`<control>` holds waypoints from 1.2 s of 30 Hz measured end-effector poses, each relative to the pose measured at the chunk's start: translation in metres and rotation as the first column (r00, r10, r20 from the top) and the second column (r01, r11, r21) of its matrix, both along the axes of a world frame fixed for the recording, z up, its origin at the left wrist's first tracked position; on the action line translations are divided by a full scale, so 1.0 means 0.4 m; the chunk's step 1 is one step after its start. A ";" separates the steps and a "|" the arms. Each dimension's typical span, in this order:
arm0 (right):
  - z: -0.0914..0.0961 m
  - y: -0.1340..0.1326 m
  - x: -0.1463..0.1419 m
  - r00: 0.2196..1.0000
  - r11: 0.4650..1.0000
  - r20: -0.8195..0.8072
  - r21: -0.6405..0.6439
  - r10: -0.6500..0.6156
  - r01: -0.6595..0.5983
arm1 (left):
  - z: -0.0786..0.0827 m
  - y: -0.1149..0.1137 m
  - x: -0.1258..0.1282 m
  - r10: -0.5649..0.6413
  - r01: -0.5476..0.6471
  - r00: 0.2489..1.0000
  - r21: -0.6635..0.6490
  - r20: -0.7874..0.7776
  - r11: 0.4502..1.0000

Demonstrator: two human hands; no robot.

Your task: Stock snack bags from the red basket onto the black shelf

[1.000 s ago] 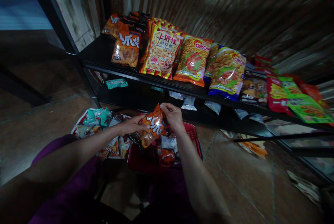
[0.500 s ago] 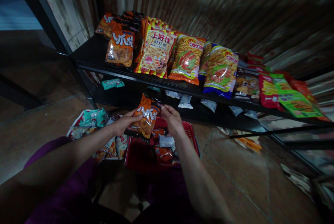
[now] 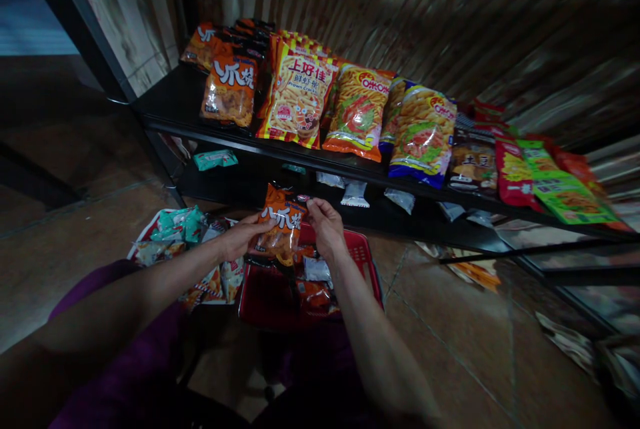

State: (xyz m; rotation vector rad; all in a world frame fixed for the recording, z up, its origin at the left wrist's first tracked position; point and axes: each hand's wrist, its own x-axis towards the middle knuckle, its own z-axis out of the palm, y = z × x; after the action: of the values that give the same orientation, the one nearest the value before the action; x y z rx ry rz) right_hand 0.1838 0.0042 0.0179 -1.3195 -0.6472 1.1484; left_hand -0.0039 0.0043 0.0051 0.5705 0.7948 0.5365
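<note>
An orange and black snack bag (image 3: pixel 281 232) with white lettering is between my hands, above a red plastic basket (image 3: pixel 263 295). My left hand (image 3: pixel 243 235) is closed on its left side, thumb across the front. The fingers of my right hand (image 3: pixel 325 219) pinch its upper right corner. Small packets (image 3: pixel 317 272) in silver and orange wrappers lie in the basket's right part. On the upper black shelf stand matching orange bags (image 3: pixel 230 89), beside yellow and red prawn cracker bags (image 3: pixel 300 95).
Further right on the shelf (image 3: pixel 290 149) are shrimp snack bags (image 3: pixel 357 109), a dark brown bag (image 3: pixel 473 162) and green packets (image 3: pixel 563 182). The lower shelf bears a teal packet (image 3: pixel 216 159) and small silver packets (image 3: pixel 356 194). A white-rimmed container (image 3: pixel 137 242) of snacks sits left of the basket.
The orange snack bag has turned slightly more upright, its front facing me more. Both hands keep their hold, with only small shifts.
</note>
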 end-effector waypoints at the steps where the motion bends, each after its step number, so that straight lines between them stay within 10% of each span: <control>1: 0.002 -0.004 -0.002 1.000 1.000 -0.006 -0.025 0.017 -0.017 | -0.001 0.003 0.000 0.027 -0.027 1.000 -0.002 -0.009 1.000; 14: -0.042 -0.093 -0.100 0.922 0.918 -0.346 -0.281 0.175 -0.280 | -0.002 0.046 0.009 0.408 -0.399 0.891 -0.088 0.197 0.913; 36: -0.010 -0.125 -0.161 0.916 0.957 -0.377 -0.190 0.135 -0.220 | 0.002 0.052 0.010 0.430 -0.394 0.895 -0.239 0.120 0.887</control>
State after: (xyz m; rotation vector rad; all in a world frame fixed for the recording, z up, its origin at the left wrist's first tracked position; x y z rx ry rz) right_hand 0.1192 -0.0459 0.0137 -1.2099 -0.3760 1.6095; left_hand 0.0001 0.0250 0.0058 0.1508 0.8012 0.8718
